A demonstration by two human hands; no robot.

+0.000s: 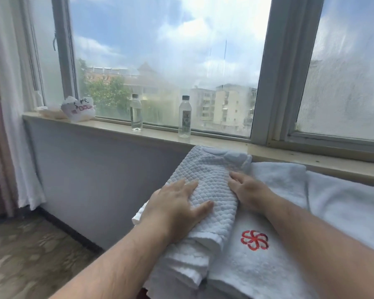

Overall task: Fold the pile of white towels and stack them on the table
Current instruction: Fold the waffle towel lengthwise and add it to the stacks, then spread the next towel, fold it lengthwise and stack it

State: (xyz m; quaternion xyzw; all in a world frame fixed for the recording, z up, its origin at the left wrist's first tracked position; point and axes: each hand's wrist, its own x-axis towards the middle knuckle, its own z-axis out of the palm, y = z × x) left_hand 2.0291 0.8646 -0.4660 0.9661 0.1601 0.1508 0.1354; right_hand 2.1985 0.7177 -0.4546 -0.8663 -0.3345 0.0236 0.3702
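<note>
A plain towel (341, 203) lies loose at three o'clock, a logo towel (253, 262) sits folded at five, and flat, unclenched left hand (177, 207) and right hand (249, 192) press the folded waffle towel (205, 190) at centre.
</note>
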